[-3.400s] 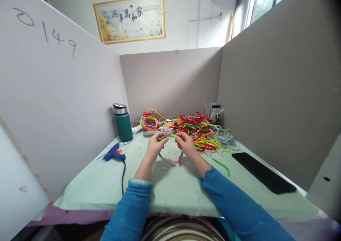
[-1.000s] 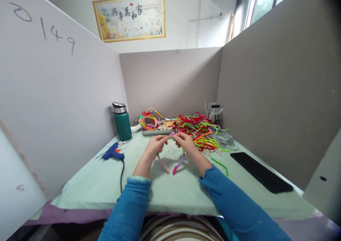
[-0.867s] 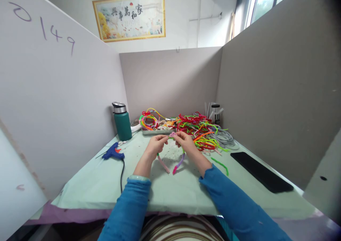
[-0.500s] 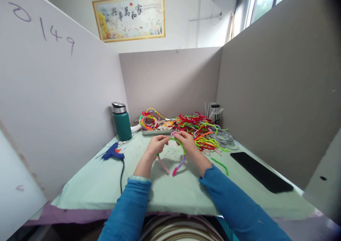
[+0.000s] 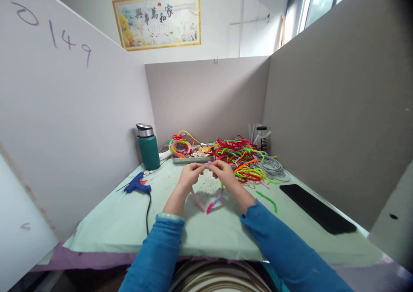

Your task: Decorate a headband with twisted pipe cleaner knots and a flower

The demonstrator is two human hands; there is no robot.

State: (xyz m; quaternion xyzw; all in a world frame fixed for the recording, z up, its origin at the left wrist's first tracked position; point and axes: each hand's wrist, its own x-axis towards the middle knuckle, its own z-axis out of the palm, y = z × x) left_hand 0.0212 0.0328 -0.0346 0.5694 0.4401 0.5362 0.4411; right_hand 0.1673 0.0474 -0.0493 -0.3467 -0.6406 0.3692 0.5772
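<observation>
Both my hands are raised over the middle of the pale green table cover (image 5: 122, 223) and pinch a small pink pipe-cleaner piece (image 5: 208, 164) between them. My left hand (image 5: 189, 177) grips its left side, fingers closed. My right hand (image 5: 226, 174) grips its right side, fingers closed. Below the hands hang loose ends: a pink one (image 5: 197, 200) on the left and a purple-to-magenta one (image 5: 214, 200) on the right. A short bit of green stem shows by my right hand.
A heap of coloured pipe cleaners (image 5: 245, 158) lies behind the hands, with a metal tray (image 5: 190, 157) of coiled ones. A green flask (image 5: 147, 147) and a blue glue gun (image 5: 138, 184) sit left. A black phone (image 5: 318, 208) and a loose green stem (image 5: 267, 199) lie right. Partition walls enclose the desk.
The green stem that stretched between my hands has been worked in close to the pink piece; my hands have drawn nearer together and the hanging ends have swung slightly lower.
</observation>
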